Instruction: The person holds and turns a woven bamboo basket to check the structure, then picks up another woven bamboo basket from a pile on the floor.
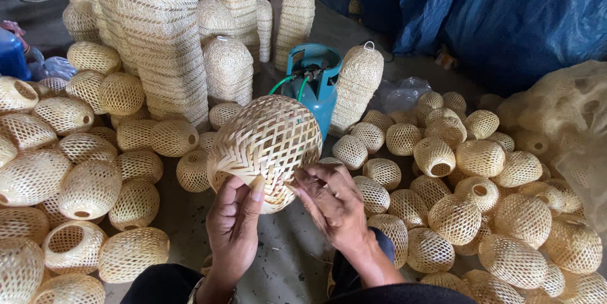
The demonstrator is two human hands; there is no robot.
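A round woven bamboo lampshade (pixel 265 139) with an open lattice weave is held up over the grey floor. My left hand (pixel 234 222) grips its lower rim, thumb pressed against the weave. My right hand (pixel 332 206) holds the rim on the other side, fingers curled onto the edge. The shade's open mouth faces down toward me.
Several small woven shades lie heaped at the left (pixel 88 187) and right (pixel 455 218). Tall stacks of woven shades (pixel 158 45) stand behind. A teal gas cylinder (pixel 316 89) with a green hose stands just beyond the held shade. A blue tarp (pixel 506 13) hangs at back right.
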